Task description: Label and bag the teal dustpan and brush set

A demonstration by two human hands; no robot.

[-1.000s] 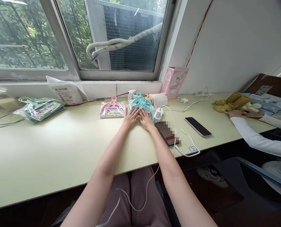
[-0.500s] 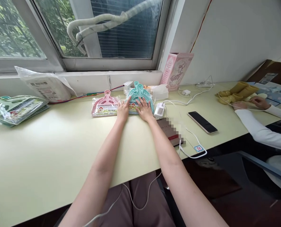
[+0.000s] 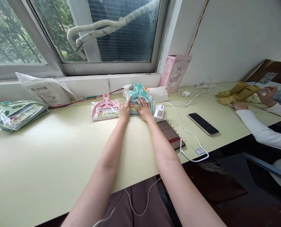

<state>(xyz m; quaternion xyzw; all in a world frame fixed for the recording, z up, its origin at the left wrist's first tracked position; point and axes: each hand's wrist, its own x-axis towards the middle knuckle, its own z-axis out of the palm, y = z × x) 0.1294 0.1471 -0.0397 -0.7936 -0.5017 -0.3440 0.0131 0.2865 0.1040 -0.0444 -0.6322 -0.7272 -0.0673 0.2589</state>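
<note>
A stack of teal mini dustpan sets in clear wrappers lies near the back of the pale desk. My left hand rests on the stack's left edge with fingers stretched out. My right hand lies flat on top of the stack, fingers spread. Just left of the stack is a pink dustpan set in its wrapper, untouched.
A green stack of wrapped sets and a white parcel bag lie far left. A phone on a white cable, a charger, a second phone and a pink box are to the right. Another person's sleeved arm handles yellow fabric.
My hands stay on the teal stack while the view shifts slightly. The other person's hand at the far right has lifted off the desk.
</note>
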